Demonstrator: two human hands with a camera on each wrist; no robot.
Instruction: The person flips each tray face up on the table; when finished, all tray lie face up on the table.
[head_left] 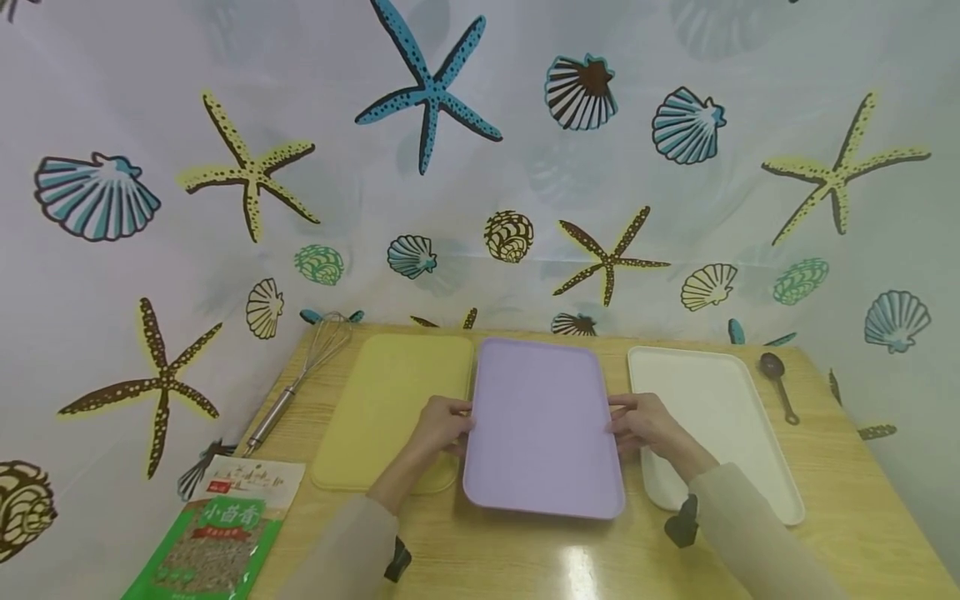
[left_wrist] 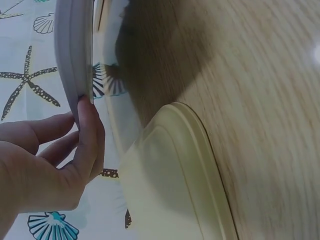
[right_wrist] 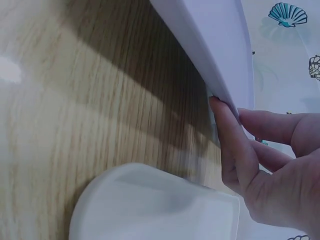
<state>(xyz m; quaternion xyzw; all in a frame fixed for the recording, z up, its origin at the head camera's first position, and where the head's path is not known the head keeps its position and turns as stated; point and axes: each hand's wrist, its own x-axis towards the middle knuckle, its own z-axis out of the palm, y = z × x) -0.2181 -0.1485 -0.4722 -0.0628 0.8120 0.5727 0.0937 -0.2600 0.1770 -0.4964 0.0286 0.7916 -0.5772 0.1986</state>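
Note:
A purple rectangular tray (head_left: 542, 425) is held up off the table between both hands, its shadow falling on the wood beneath. My left hand (head_left: 442, 423) pinches the tray's left edge, thumb on one side and fingers underneath, as the left wrist view confirms. On the opposite edge my right hand (head_left: 643, 419) grips in the same way; in the right wrist view the purple tray (right_wrist: 215, 55) slants between thumb and fingers. A yellow tray (head_left: 375, 408) lies to the left, partly behind the left hand. To the right lies a white tray (head_left: 720, 408), partly covered by the right forearm.
A wire whisk (head_left: 285, 404) lies along the table's left edge, above a green seed packet (head_left: 213, 533). At the far right rests a dark spoon (head_left: 777, 383). A curtain (head_left: 480, 183) printed with starfish and shells hangs behind the wooden table (head_left: 480, 558).

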